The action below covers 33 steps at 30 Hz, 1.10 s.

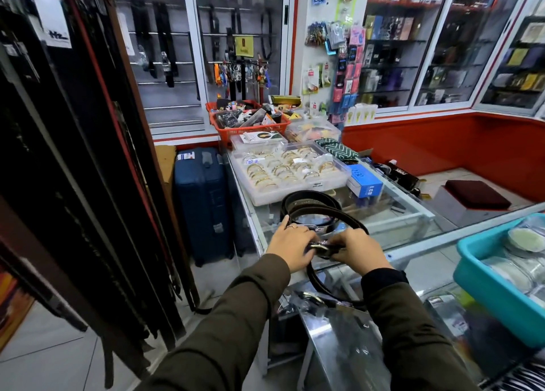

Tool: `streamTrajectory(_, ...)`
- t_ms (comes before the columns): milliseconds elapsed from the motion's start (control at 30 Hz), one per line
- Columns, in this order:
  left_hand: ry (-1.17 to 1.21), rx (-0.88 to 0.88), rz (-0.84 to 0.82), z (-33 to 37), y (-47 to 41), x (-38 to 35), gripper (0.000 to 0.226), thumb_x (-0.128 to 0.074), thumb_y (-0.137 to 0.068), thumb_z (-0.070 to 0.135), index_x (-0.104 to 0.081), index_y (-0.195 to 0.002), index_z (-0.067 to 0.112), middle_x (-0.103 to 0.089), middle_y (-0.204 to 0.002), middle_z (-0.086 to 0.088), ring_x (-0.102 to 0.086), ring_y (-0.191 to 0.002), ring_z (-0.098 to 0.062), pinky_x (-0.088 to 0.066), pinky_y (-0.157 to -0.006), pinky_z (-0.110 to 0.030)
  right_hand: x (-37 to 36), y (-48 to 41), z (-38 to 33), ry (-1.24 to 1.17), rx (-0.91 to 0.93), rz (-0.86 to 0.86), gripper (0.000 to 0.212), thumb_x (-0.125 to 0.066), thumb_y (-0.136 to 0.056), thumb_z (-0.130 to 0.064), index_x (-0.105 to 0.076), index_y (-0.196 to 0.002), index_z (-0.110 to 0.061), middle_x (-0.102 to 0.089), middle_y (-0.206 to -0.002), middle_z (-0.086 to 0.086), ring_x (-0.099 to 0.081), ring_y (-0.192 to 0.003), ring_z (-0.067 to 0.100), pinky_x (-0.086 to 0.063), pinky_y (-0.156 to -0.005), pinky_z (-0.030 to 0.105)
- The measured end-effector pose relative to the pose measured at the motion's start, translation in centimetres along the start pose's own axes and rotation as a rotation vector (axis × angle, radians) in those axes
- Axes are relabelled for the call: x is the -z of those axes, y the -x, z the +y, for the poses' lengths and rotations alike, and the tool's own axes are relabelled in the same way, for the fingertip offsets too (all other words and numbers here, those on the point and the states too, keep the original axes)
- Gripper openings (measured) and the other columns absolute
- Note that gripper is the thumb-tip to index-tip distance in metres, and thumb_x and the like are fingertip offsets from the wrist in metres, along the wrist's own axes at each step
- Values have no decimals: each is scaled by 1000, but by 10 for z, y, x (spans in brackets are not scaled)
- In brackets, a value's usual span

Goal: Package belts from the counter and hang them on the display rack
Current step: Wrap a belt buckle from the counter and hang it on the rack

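I held the belt (324, 247) over the near edge of the glass counter (407, 213), buckle end between my two hands. My left hand (292, 243) gripped it from the left, fingers (308, 255) curled under the metal buckle, forefinger stretched out toward the coils. My right hand (358, 250) closed over the strap from the right, fingers folded down around it. The belt was dark, almost black, stiff enough to keep its curve: it looped forward onto the glass in coils ahead of my knuckles, and another length sagged below my wrists. Its short held stretch ran left to right between my hands. The rack of hanging belts (88, 184) stood well off to my left, nearer my left arm.
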State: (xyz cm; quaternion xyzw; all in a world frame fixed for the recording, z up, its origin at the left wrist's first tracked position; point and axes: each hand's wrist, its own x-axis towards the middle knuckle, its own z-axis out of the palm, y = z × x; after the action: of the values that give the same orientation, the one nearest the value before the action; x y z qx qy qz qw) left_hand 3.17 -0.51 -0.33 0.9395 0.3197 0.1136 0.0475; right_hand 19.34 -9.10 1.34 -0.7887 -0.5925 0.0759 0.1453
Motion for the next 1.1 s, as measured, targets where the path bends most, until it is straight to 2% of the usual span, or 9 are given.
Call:
streamTrajectory(233,4,-12,239,-28,13,44,32,-54,-92,38,-65,-117,22,-70,-105,1,-60,-112,-26,-12,-128,-46,46,-3,-52,100,81,100,36,-79,-80,-22,-77,-114,-33,-78,-111,2,-70,-111,27,-55,-85,36)
streamTrajectory(333,54,-26,368,-50,32,72,29,-55,-89,37,-68,-110,23,-71,-103,3,-62,-110,-22,-12,-128,-46,60,-6,-87,83,176,145,33,-79,-81,-24,-77,-113,-34,-79,-109,-1,-70,-109,24,-49,-78,31)
streamTrajectory(467,120,-3,515,-79,70,115,28,-58,-86,32,-69,-110,24,-69,-115,5,-55,-125,-17,-9,-128,-41,73,-8,-141,-6,304,163,33,-80,-80,-25,-78,-113,-29,-79,-110,1,-70,-109,25,-49,-79,31)
streamTrajectory(567,213,28,690,-95,101,144,25,-63,-86,24,-70,-110,23,-64,-126,5,-49,-135,-19,-25,-123,-46,83,-11,-184,-71,391,161,37,-84,-78,-28,-78,-115,-28,-79,-112,1,-70,-108,25,-48,-80,28)
streamTrajectory(633,293,69,859,-100,122,159,28,-68,-87,19,-68,-115,20,-60,-129,2,-49,-134,-19,-35,-117,-41,87,-13,-211,-202,447,152,38,-87,-74,-28,-79,-111,-26,-79,-109,3,-73,-105,25,-57,-88,37)
streamTrajectory(800,795,347,1191,-112,159,187,59,-79,-86,21,-51,-137,25,-62,-122,-3,-67,-98,-18,-58,-88,-29,92,-4,-277,-605,559,30,29,-91,-72,-19,-80,-98,-20,-81,-93,6,-77,-85,24,-63,-84,48)
streamTrajectory(900,994,411,1184,-125,177,204,23,-77,-88,18,-71,-110,13,-73,-95,-5,-68,-83,-16,-62,-83,-48,87,3,-307,-736,647,-14,26,-92,-72,-19,-78,-93,-25,-81,-92,2,-76,-84,12,-63,-88,41)
streamTrajectory(967,1038,443,1174,-130,189,215,6,-75,-90,11,-75,-95,8,-76,-81,4,-70,-76,-8,-64,-75,-36,81,5,-321,-780,672,-36,32,-91,-72,-23,-73,-97,-31,-78,-93,-7,-73,-85,0,-62,-90,35)
streamTrajectory(1100,1004,482,1154,-141,209,233,21,-75,-89,10,-74,-107,-2,-75,-89,-2,-70,-78,-5,-61,-68,-25,67,10,-341,-841,677,-48,49,-90,-74,-32,-62,-114,-33,-71,-96,-12,-70,-87,-7,-59,-86,29)
